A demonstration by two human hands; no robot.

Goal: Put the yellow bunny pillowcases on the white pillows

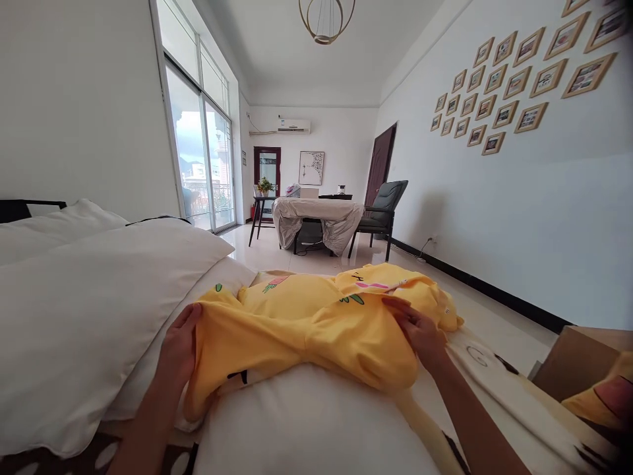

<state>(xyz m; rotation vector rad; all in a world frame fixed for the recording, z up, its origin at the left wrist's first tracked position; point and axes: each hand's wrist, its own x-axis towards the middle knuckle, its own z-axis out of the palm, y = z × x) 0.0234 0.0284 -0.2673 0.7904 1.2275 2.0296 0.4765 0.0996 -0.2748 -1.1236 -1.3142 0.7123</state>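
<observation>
My left hand (180, 343) pinches the left edge of a yellow printed cloth (267, 340), its fingers closed on the fabric. On the other side, my right hand (419, 332) grips the same cloth near its upper right edge. Between my hands the cloth is stretched and sags in folds, with green leaf shapes and a dark mark on it. Directly behind it lies more bulging yellow fabric (291, 293) with a carrot print and pink and black marks. Whether the two are one piece I cannot tell. A plump white cushion (311, 422) sits beneath and in front of the cloth.
Large white pillows (113, 297) lie at the left. At the right are a cream printed fabric (514, 382), a cardboard box (583, 356) and another yellow item (606, 396). Farther off stand a covered table (316, 210), a dark chair (386, 204) and a plant (264, 186).
</observation>
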